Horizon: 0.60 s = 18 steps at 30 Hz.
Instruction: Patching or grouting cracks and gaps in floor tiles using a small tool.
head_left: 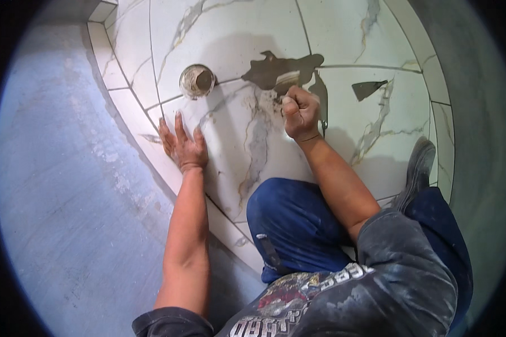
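Observation:
My left hand (184, 147) lies flat with fingers spread on the white marble-look tile (230, 163), near its left edge. My right hand (302, 114) is closed in a fist, thumb on top, low over the tiles. What it grips is mostly hidden. A pale strip shows just beyond its knuckles, within a smear of wet dark grey grout (264, 72) that spreads across a tile joint. Left of the smear stands a round tub (186, 82) with grey paste inside. A dark flat scraper blade (368, 90) lies on the tile to the right of my fist.
Dark joints run between the large tiles. A narrow tile border (138, 109) edges the left side, beside a bluish bare floor (67, 168). Another border curves along the right, next to a grey surface (480, 168). My bent knee (292, 219) and shoe (419, 171) are close by.

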Each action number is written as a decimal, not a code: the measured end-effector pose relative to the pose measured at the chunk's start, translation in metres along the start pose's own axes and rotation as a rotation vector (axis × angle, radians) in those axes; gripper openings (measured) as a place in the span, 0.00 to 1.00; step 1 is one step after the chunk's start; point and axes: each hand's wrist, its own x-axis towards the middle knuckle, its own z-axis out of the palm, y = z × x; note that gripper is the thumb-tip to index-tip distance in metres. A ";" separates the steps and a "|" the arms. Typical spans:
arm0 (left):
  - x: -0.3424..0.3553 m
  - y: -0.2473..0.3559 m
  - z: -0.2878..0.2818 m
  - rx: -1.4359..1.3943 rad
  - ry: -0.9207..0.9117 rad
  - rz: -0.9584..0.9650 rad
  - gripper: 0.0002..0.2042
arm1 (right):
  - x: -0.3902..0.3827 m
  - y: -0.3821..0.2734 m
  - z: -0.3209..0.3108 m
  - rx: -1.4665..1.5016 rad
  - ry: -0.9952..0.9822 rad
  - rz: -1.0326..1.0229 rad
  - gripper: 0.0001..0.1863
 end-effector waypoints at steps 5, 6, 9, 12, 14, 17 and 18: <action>-0.010 -0.004 -0.004 0.009 -0.064 -0.020 0.33 | 0.006 0.008 -0.001 -0.125 0.061 0.019 0.23; -0.002 -0.004 0.000 0.016 -0.041 -0.028 0.33 | 0.014 -0.002 0.001 -0.053 -0.010 -0.044 0.23; -0.008 -0.004 -0.005 -0.007 -0.034 0.002 0.33 | 0.003 -0.017 -0.003 -0.044 -0.071 -0.061 0.24; -0.016 -0.008 -0.009 0.014 -0.052 0.002 0.33 | -0.001 0.000 -0.002 -0.043 -0.040 -0.035 0.20; -0.010 -0.007 -0.006 0.013 -0.045 0.003 0.33 | 0.002 -0.002 -0.004 -0.028 -0.020 0.050 0.20; -0.009 -0.009 -0.001 0.001 -0.012 0.013 0.33 | 0.012 0.003 -0.010 -0.023 -0.036 0.078 0.21; -0.012 -0.009 -0.005 0.010 -0.019 0.011 0.33 | 0.011 -0.010 -0.010 0.003 -0.043 0.015 0.23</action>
